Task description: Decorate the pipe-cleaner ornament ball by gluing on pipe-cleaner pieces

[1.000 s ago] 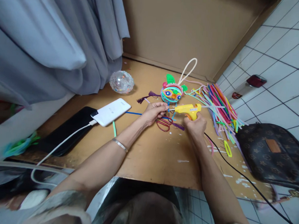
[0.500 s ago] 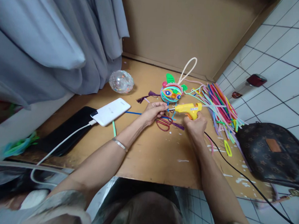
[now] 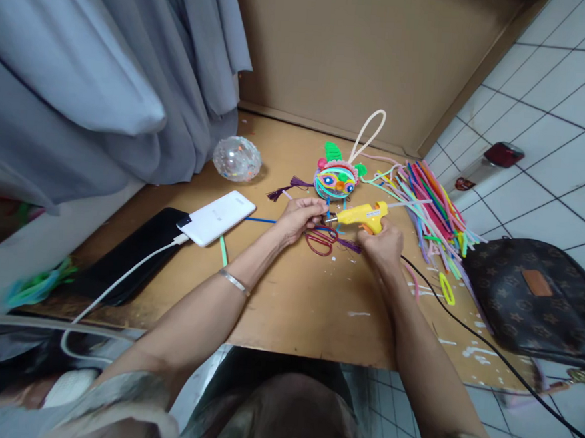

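**Yellow glue gun held nozzle-first beside the left fingertips, above mid-counter**

At far left, a bundle of green and blue strands (image 3: 47, 282) by the left end of the counter (image 3: 306, 307). Next, a flat black object (image 3: 134, 258), partly under a white phone (image 3: 222, 219) with a white cable (image 3: 117, 283) running down past the front edge. Behind the phone, near the grey curtain (image 3: 195, 105), a clear ball (image 3: 236, 159), with bare counter between ball and phone.

In the middle, left hand (image 3: 297, 221) with fingers pinched together on a small blue piece (image 3: 328, 213). Just behind, a lion-faced ornament (image 3: 335, 180) with a cream loop (image 3: 368, 136) reaching up and right in front of the brown back panel (image 3: 353, 63); off its left side, a purple tassel (image 3: 300, 183). Below the left fingertips, red-handled scissors (image 3: 320, 241). Between the forearms, open counter from the scissors to the front edge, apart from small white marks.

To the right, right hand (image 3: 383, 247) with fingers clamped around the glue gun (image 3: 363, 215), a translucent glue stick (image 3: 410, 203) out of its back, above the near end of piled pipe cleaners (image 3: 436, 206). Farther right, a yellow loop (image 3: 446, 289), a black cord (image 3: 469, 337) crossing the front right corner, and a brown patterned bag (image 3: 541, 316) over the right edge.
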The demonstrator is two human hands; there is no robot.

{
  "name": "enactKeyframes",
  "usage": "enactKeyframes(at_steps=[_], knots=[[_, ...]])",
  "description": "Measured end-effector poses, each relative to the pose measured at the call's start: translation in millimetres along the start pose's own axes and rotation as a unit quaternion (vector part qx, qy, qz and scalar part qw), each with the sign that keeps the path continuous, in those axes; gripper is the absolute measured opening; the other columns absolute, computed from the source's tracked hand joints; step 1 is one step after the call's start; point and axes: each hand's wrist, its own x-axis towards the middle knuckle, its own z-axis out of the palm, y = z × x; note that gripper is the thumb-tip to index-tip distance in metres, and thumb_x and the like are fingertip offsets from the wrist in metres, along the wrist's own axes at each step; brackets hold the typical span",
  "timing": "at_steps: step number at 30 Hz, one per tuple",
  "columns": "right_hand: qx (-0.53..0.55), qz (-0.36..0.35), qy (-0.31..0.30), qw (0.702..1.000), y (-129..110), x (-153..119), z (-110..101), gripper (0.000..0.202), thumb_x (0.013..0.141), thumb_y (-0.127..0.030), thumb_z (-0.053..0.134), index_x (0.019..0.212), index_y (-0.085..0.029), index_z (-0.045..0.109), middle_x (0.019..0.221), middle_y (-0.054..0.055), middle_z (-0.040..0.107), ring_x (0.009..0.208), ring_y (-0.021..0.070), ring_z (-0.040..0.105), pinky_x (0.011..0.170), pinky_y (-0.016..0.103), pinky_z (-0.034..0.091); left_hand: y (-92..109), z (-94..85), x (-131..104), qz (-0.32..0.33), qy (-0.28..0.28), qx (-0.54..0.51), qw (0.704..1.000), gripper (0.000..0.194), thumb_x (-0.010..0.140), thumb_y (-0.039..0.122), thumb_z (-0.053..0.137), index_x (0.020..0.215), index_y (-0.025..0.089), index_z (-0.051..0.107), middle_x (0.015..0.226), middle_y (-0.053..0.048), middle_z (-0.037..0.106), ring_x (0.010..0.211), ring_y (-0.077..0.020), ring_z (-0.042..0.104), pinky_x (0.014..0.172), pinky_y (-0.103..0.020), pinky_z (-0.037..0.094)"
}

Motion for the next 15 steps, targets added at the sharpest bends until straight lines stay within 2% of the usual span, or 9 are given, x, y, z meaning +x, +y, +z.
enactKeyframes(at_steps=[3, 10, 15], knots=[[0.016, 0.003, -0.022, 1.000, 1.0, 1.2, -0.9, 0.031, 0.063, -0.043, 0.058, 0.083, -0.021, 0.066, 0.068, 0.003, 0.062, 0.064, 0.0207, 0.055, 0.063, 0.032, 0.043, 1.2, -1.6, 0.2, 0.008, 0.001, 0.007, 1.000, 0.029, 0.056, 0.023, 0.088, 0.068, 0.013, 0.063, 0.052, 0.006, 0.051, 0.044, -0.0021, 0.039, 0.043, -0.017, 0.021], [0.001, 0.011, 0.002, 1.000, -0.2, 1.7, -3.0, 0.033, 0.065, -0.044, 0.056, 0.086, -0.020, 0.067, 0.071, 0.004, 0.064, 0.066, 0.0217, 0.057, 0.064, 0.033, 0.045, -0.9, -0.4, -1.4, 0.003, -0.020, 0.019, 1.000, 0.033, 0.051, 0.027, 0.089, 0.067, 0.013, 0.063, 0.051, 0.006, 0.051, 0.044, -0.0019, 0.039, 0.043, -0.016, 0.021], [-0.001, -0.001, -0.011, 1.000, 5.5, 2.9, 1.0, 0.035, 0.066, -0.042, 0.057, 0.090, -0.020, 0.069, 0.071, 0.004, 0.066, 0.066, 0.0217, 0.059, 0.063, 0.032, 0.046, 0.1, -0.3, -1.9, -0.001, -0.030, 0.020, 0.999, 0.032, 0.053, 0.027, 0.088, 0.067, 0.013, 0.063, 0.051, 0.006, 0.050, 0.044, -0.0017, 0.039, 0.043, -0.016, 0.020]])
